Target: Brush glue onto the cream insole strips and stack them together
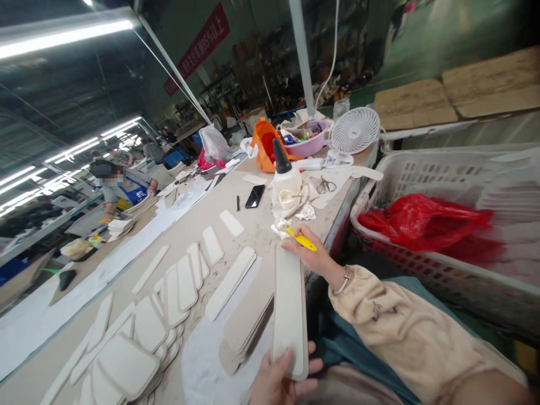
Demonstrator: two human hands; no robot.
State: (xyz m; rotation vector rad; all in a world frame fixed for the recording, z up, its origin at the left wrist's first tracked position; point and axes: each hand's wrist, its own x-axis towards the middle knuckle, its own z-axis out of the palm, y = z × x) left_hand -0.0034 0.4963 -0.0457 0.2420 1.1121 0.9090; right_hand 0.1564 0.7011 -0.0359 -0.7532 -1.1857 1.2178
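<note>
pale panel point(291, 304) is held lengthwise between both hands at the near edge of the table point(219, 199), just beside a stack of grey pieces point(248, 318) that lies on a white sheet point(196, 365). the step in hand looks like handwork on this one panel with the yellow tool point(304, 241), judging by how the tool sits at its far end. the next move, i would judge, calls for a firm hold at the near end and a free wrist at the far end, with the panel's face kept level.

the left hand point(287, 377) has its grip clamped on the near end: thumb on top, fingers passing underneath and showing spread past the right edge. the right hand point(310, 253) has its grip closed around the yellow tool, thumb and fingers together on the handle, at the panel's far end. whether the tool's tip touches the panel i cannot tell; it blends into the crumpled white scraps behind.

past that end stands a white bottle point(287, 188) with a black nozzle, near a phone point(255, 196). more pale pieces point(147, 323) overlap in a spread to the left, and a white basket point(358, 216) with a red bag point(422, 222) sits to the right.
</note>
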